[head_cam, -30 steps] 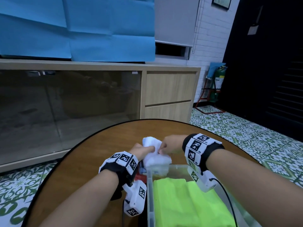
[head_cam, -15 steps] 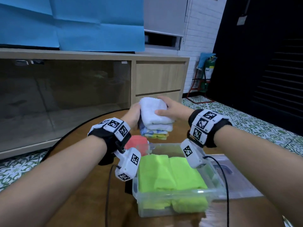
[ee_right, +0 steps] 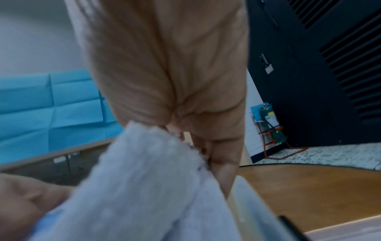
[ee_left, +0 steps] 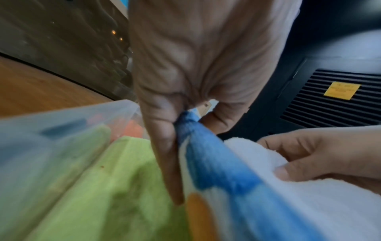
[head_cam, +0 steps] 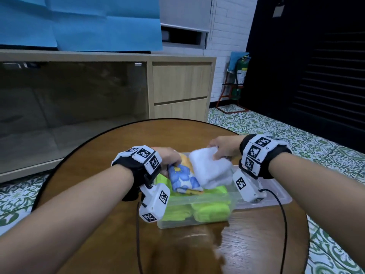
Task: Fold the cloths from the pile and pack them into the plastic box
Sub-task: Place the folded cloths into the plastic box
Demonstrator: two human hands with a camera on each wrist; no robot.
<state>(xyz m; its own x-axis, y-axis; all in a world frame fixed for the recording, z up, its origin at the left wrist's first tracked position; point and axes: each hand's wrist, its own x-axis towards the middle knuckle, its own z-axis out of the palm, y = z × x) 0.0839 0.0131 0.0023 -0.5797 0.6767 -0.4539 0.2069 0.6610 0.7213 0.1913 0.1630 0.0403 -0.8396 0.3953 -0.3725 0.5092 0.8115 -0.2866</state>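
Observation:
A clear plastic box [head_cam: 177, 221] stands on the round wooden table [head_cam: 98, 151] with folded green cloths [head_cam: 211, 211] inside. Over its far half I hold a tilted stack of folded cloths. My left hand [head_cam: 170, 159] grips the blue-and-orange flowered cloth [head_cam: 182, 178] from the left. My right hand [head_cam: 222, 147] grips the white cloth [head_cam: 210, 169] on top from the right. In the left wrist view the left hand [ee_left: 175, 146] pinches the flowered cloth [ee_left: 216, 171] above the green cloth [ee_left: 113, 187]. In the right wrist view the right hand [ee_right: 206, 154] holds the white cloth [ee_right: 148, 187].
The box's clear lid [head_cam: 276, 196] lies to the right of the box. An orange-red cloth [ee_left: 134, 130] shows behind the box's far wall. A wooden cabinet [head_cam: 177, 84] with glass doors stands beyond the table. Cables [head_cam: 138, 244] run from the wrist cameras across the table.
Both hands lifted the stack of folded cloths off the table beyond the box, then brought it down and nearer, tilted, onto the green cloths in the box.

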